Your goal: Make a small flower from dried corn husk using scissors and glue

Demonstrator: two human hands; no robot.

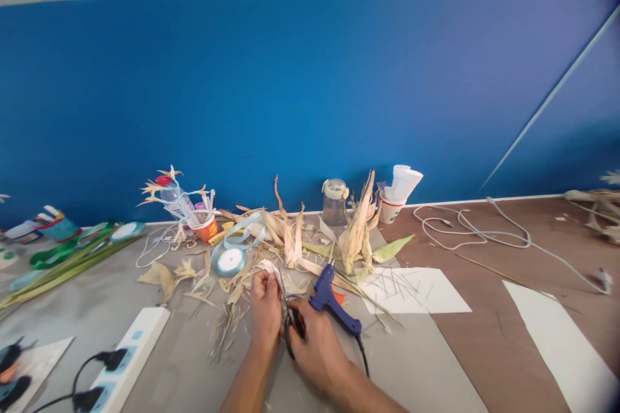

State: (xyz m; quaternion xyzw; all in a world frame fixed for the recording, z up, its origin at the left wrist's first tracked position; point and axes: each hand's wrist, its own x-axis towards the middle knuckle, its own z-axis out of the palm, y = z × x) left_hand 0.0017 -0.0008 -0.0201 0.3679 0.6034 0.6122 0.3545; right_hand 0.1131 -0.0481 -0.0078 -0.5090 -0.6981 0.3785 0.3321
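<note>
My right hand (317, 345) is closed on a pair of black-handled scissors (289, 339), whose blades point up and away from me. Beside it, my left hand (265, 310) pinches a small pale piece of corn husk (269, 266) at the blades. Whether the blades are cutting it I cannot tell. A blue glue gun (334, 303) lies just right of my right hand, its nozzle toward the wall. Dry husk scraps (237, 310) are scattered left of my hands. Larger dried husks (358, 239) stand behind them, near a blue ribbon spool (231, 262).
White sheets (450, 293) lie to the right, one with thin wires on it. A power strip (130, 355) with plugs is at the front left. Along the blue wall stand an orange cup (206, 229), a lidded jar (334, 206) and a paper cup (389, 211). White cables (484, 242) loop at right.
</note>
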